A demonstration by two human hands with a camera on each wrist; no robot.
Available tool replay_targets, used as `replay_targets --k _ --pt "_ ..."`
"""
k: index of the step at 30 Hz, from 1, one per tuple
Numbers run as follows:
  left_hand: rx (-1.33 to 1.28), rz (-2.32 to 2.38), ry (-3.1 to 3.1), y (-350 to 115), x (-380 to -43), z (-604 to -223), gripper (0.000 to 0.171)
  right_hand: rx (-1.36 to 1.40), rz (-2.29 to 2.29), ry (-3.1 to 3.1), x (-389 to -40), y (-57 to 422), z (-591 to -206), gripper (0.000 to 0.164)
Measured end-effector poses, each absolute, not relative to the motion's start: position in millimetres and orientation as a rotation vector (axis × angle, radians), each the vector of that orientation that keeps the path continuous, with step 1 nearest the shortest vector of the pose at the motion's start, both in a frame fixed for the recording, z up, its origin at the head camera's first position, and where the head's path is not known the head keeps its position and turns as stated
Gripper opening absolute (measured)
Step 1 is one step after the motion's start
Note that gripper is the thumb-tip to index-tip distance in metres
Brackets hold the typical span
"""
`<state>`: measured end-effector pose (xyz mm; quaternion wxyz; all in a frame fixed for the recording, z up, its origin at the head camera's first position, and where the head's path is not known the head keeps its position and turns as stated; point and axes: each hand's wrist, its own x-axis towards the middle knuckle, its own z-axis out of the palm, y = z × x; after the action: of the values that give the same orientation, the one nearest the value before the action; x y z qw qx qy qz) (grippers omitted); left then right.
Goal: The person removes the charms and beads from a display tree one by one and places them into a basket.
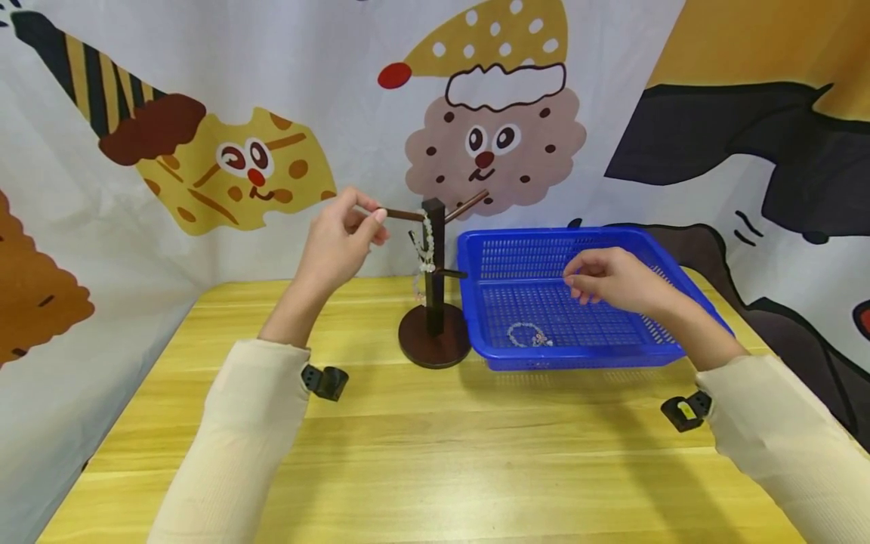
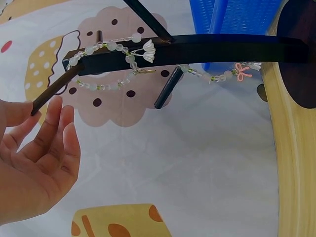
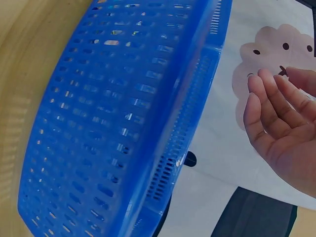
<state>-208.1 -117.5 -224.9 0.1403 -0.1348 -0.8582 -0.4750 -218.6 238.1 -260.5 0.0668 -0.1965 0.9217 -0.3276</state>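
My left hand (image 1: 342, 240) pinches the tip of the upper left peg (image 2: 52, 94) of a dark wooden jewelry stand (image 1: 435, 302) between thumb and fingers. Around that peg, close to the post, hangs a beaded bracelet (image 2: 113, 47) with a white flower charm. A second beaded bracelet (image 2: 212, 77), with a pink bow charm, hangs from a lower peg (image 2: 168, 89). Above the blue basket (image 1: 578, 358) my right hand (image 1: 615, 279) hovers with loosely curved fingers; nothing shows in it. A third bracelet (image 1: 523, 333) lies on the basket's floor, near its front left corner.
The stand's round base (image 1: 414, 344) is close against the basket's left side on the wooden table (image 1: 435, 453). Another peg (image 1: 469, 204) points up and right, and a short one (image 1: 451, 273) juts toward the basket. A cartoon-printed cloth (image 1: 367, 136) hangs behind.
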Motion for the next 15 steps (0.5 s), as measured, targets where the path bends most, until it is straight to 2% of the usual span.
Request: replay_targets --k 15 --pt "-0.392 -1.365 -2.489 -117.9 -208.5 -224.9 0.020 -0.700 -1.045 2.720 -225.2 213.8 -245.9 0.018"
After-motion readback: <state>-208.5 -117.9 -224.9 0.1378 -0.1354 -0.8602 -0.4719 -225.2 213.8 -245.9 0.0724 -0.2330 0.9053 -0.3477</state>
